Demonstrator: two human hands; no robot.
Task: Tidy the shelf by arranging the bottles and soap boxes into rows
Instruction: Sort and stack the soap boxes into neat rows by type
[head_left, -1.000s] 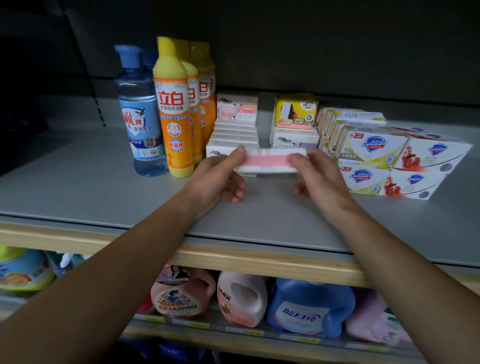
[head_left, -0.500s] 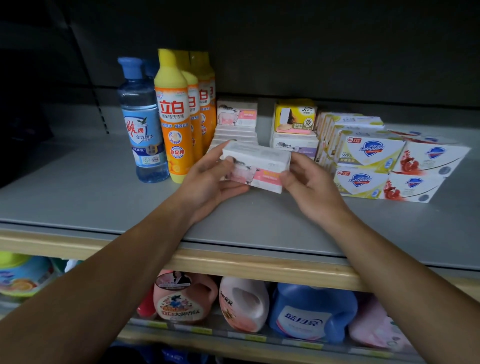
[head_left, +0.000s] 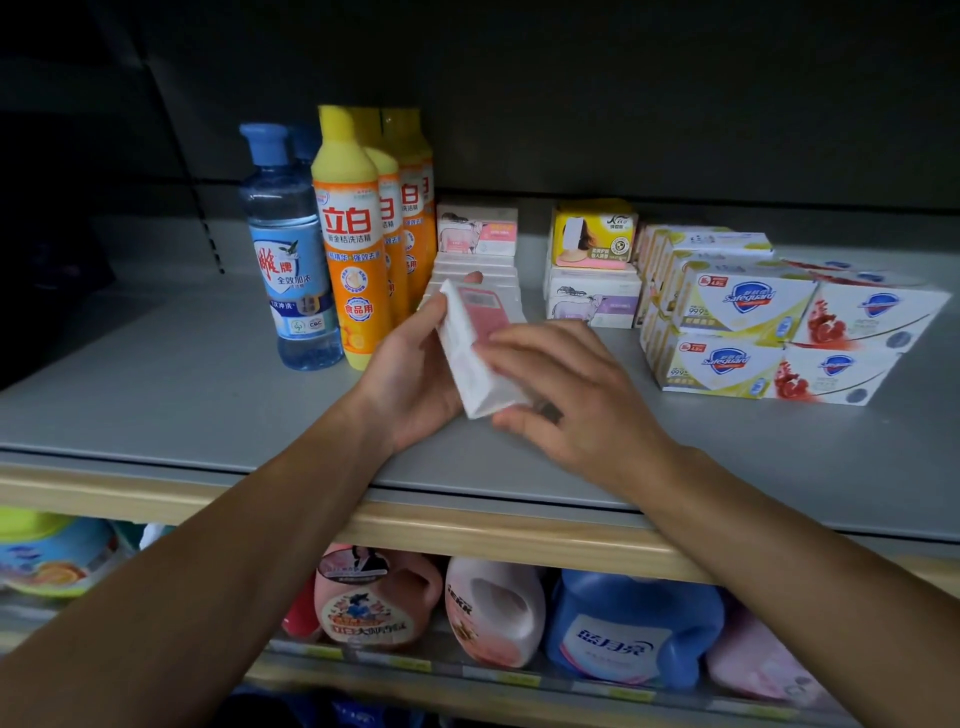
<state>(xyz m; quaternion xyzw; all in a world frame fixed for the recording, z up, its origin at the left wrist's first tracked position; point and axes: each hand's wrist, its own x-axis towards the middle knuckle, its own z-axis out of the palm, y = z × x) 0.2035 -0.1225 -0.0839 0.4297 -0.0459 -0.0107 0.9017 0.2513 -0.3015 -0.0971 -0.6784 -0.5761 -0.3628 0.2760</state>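
Your left hand (head_left: 415, 371) cups the pink-and-white soap box (head_left: 480, 348) from the left, your right hand (head_left: 566, 395) pinches its near end. Box tilted, above the shelf (head_left: 156, 395). Level it, then slide it onto the white row (head_left: 475, 270) just beyond your fingers.

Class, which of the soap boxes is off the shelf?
The pink and white soap box, tilted, held between the left hand and right hand; the others rest stacked.
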